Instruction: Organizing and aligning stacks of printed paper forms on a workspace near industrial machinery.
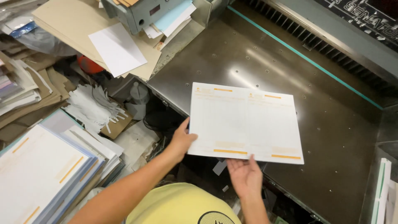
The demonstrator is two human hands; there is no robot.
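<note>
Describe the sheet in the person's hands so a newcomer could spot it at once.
On the dark steel machine table, at its near edge, lies a wide white printed sheet, held by the left hand and right hand. Unlike the stacks at left, it lies alone and shows two matching pages with orange bars.

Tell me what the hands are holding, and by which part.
A stack of printed sheets. The left hand grips its left edge near the front corner; the right hand supports the front edge from below, palm up.

1 printed sheet (245,122), 2 hands, approx 3 paper stacks (45,174).
</note>
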